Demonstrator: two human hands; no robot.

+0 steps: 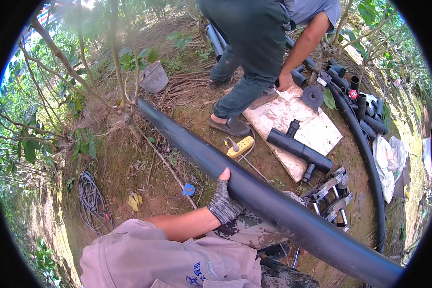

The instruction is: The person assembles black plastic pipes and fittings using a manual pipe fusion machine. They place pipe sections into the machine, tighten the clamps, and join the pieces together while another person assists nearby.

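Note:
A long, thick black plastic pipe slants across me from the upper left to the lower right, over my camouflage trousers. My left hand, in a grey knitted fingerless glove, grips it from the near side. Its thumb lies along the top of the pipe, while the other fingers are hidden beneath. My right hand is out of sight. Just beyond the pipe lies a yellow power strip with a plug in it. A blue tape measure rests on the soil on the near side.
A co-worker bends over a pale board bearing a black tee fitting. A metal clamp frame stands right of the pipe. Black fittings are piled far right. Coiled cable, a bucket and shrubs lie left.

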